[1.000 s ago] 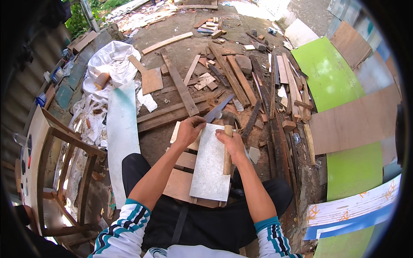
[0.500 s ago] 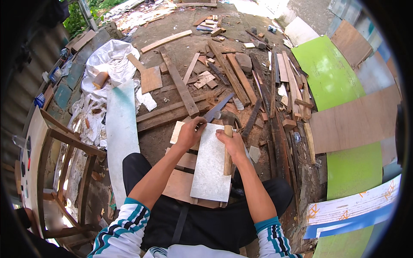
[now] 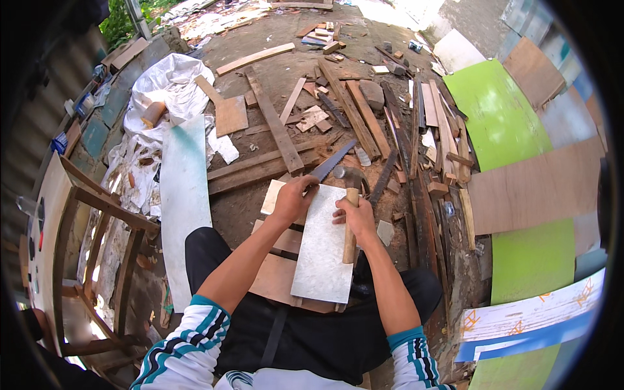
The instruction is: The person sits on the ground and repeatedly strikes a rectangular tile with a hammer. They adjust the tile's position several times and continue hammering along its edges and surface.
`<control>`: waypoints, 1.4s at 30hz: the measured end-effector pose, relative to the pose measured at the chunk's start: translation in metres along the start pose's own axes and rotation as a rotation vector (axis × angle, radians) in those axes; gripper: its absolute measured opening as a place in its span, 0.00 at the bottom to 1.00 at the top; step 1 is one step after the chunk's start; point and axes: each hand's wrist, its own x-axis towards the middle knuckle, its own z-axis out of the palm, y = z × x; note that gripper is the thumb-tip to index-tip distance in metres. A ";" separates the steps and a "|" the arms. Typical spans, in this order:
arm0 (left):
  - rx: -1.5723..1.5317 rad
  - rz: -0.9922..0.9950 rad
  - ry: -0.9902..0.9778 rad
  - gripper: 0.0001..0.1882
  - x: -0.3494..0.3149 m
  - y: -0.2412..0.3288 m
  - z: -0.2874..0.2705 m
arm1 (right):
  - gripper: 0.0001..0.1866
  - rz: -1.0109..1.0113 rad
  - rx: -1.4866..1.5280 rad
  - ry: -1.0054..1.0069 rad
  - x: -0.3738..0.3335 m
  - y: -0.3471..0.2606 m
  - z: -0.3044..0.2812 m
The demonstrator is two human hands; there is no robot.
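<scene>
A pale grey-white rectangular sheet (image 3: 320, 263) lies over wooden boards (image 3: 273, 279) in front of my knees. My left hand (image 3: 292, 201) is at its far left corner with fingers pinched together; anything small between the fingertips is too hidden to name. My right hand (image 3: 358, 220) wraps around the wooden handle of a claw hammer (image 3: 350, 244) above the sheet's right side. The hammer's metal head points away from me, past the sheet's far edge. Just beyond the left hand rests a handsaw blade (image 3: 335, 160), its handle out of sight.
Wooden beams and offcuts (image 3: 276, 120) litter the ground ahead. A long pale panel (image 3: 185, 175) lies at left beside a white plastic sack (image 3: 166, 84) and a wooden frame (image 3: 104, 214). Green panels (image 3: 500, 114) and a brown board (image 3: 536, 185) line the right.
My right hand has shifted slightly right, and the hammer has turned so its head shows more clearly. The left hand stays at the sheet's corner.
</scene>
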 end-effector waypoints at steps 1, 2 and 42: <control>0.033 0.024 0.019 0.13 -0.002 0.000 0.001 | 0.11 0.008 -0.047 0.021 -0.006 -0.008 0.002; 0.035 -0.009 0.023 0.14 -0.003 0.003 0.002 | 0.10 0.017 -0.094 0.043 -0.014 -0.018 0.003; 0.014 -0.052 0.022 0.43 -0.013 -0.016 0.012 | 0.17 -0.330 -0.976 0.085 -0.040 -0.077 0.042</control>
